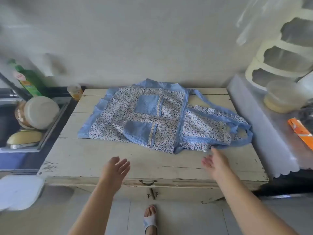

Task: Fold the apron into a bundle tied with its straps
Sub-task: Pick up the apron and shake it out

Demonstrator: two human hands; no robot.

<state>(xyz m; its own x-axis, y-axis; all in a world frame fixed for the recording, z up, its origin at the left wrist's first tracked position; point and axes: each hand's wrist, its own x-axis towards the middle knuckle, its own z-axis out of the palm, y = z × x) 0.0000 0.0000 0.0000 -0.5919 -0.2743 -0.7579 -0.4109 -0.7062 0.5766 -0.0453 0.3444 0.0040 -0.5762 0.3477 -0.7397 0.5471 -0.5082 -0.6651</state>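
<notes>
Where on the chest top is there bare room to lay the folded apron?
Bare wood runs along the near edge of the chest top, between the apron hem and both hands. The far right corner is crossed by straps.

Left grip (116, 167), right grip (214, 161) outstretched, slack.

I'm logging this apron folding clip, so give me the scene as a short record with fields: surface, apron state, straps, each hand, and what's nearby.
surface: worn white wooden chest
apron: floral apron with blue trim, spread flat, not yet folded
pockets: two blue pockets, facing up
straps: blue straps loose at the right, untied
left hand: left hand open, above the chest, holding nothing
right hand: right hand open, fingertips near the apron's hem
nearby: green bottle at left, orange packet at right
</notes>
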